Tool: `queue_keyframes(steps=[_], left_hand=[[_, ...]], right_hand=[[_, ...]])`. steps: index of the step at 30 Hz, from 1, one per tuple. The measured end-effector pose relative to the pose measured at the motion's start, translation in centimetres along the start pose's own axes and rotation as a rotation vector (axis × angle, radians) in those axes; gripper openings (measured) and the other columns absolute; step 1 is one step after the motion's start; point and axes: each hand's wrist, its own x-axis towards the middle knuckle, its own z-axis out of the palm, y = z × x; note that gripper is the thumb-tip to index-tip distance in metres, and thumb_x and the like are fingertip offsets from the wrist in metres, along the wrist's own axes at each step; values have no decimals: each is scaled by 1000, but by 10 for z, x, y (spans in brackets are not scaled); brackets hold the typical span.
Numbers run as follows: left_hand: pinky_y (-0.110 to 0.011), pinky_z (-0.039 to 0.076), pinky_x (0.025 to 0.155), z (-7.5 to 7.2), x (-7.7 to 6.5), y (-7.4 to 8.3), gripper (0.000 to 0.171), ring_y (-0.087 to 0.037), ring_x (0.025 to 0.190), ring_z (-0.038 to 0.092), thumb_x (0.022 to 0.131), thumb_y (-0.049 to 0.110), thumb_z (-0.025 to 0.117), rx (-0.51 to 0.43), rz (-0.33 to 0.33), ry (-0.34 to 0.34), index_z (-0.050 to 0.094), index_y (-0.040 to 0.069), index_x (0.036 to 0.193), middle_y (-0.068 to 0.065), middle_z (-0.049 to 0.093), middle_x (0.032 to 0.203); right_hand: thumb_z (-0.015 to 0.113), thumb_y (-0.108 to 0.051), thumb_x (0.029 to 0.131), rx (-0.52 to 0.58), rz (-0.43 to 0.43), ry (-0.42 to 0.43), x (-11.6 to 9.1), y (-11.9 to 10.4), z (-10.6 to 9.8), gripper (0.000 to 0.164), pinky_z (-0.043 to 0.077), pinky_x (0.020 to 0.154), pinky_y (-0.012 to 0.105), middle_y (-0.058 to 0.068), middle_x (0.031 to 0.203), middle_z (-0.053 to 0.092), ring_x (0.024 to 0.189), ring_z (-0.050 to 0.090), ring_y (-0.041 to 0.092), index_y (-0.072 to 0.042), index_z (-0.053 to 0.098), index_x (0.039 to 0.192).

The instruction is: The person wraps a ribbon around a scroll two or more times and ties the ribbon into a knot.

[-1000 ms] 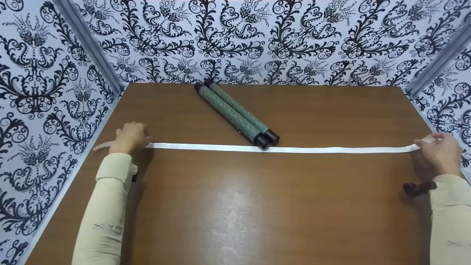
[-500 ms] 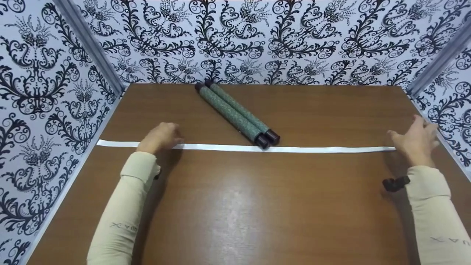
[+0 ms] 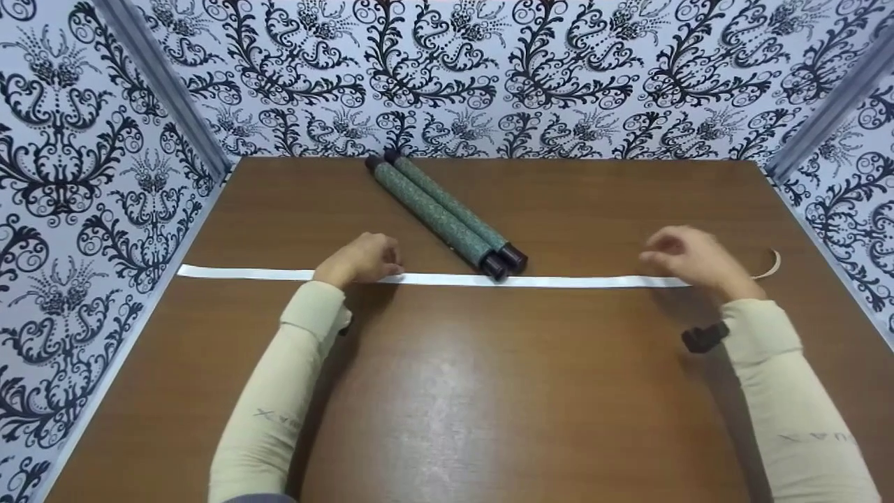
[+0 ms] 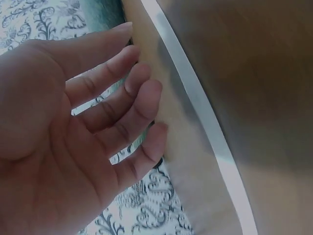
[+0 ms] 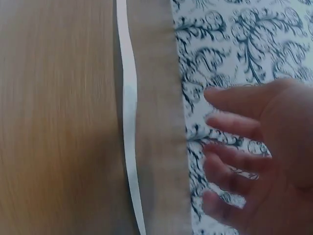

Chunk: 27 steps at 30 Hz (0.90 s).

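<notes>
Left hand point(image 3: 360, 260) and right hand point(image 3: 691, 260) hover, grips loosely spread, as the bench point(image 3: 517, 391) apparently supports the white strip point(image 3: 573, 282); green-sleeved tubes point(image 3: 434, 214) lie toward twelve o'clock.

Light, from where I stand: moderate, even. Glare: one pale, soft-edged patch on the counter point(image 3: 545, 377), front of centre. Shadows: soft, inward of the left sleeve point(image 3: 262, 412) and right sleeve point(image 3: 782, 398). Head view: fairly crisp. Wrist views: hazy; left, broad shade at right; right, right hand point(image 5: 288, 142) softly blurred.
</notes>
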Motion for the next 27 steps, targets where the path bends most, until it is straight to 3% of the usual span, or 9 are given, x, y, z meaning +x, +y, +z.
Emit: queue_keyframes(steps=[3, 6, 11, 16, 22, 27], left_hand=[[-43, 50, 86, 4, 8, 8, 13, -27, 94, 61, 91, 20, 70, -22, 19, -17, 70, 8, 95, -11, 69, 100], [-42, 50, 86, 8, 14, 13, 10, -25, 93, 60, 91, 19, 70, -46, 16, -38, 70, 9, 93, -9, 69, 99], [-37, 48, 80, 15, 19, 16, 9, -21, 87, 58, 93, 19, 69, -83, 4, -56, 69, 10, 92, -5, 67, 93], [-32, 43, 70, 20, 22, 16, 13, -18, 79, 54, 96, 21, 64, -124, -12, -41, 68, 10, 91, -1, 62, 82], [-31, 41, 68, 22, 27, 19, 21, -18, 78, 52, 98, 28, 61, -142, -50, -40, 66, 10, 88, 0, 57, 79], [-35, 44, 70, 22, 31, 20, 33, -21, 80, 54, 99, 38, 58, -163, -104, 13, 68, 7, 92, -5, 61, 85]], right_hand=[[72, -28, 92, 22, -36, -71, 11, -12, 15, 22, 46, 76, 37, 10, 93, 69, 84, 59, 23, -7, 69, 97], [73, -30, 91, 45, -68, -125, 21, -21, 29, 21, 45, 70, 30, 5, 85, 68, 77, 56, 17, -9, 70, 90], [76, -29, 88, 70, -98, -216, 35, -31, 46, 20, 43, 65, 27, 1, 79, 66, 71, 54, 14, -11, 70, 84], [77, -30, 86, 56, -111, -286, 43, -41, 49, 21, 43, 65, 26, -2, 75, 65, 70, 54, 13, -11, 71, 81], [75, -30, 88, 54, -22, -365, 47, -47, 46, 24, 43, 60, 28, -2, 72, 63, 65, 54, 12, -7, 72, 82], [72, -31, 90, 117, 48, -394, 48, -48, 47, 27, 42, 57, 28, -1, 67, 61, 60, 54, 12, -3, 74, 88]])
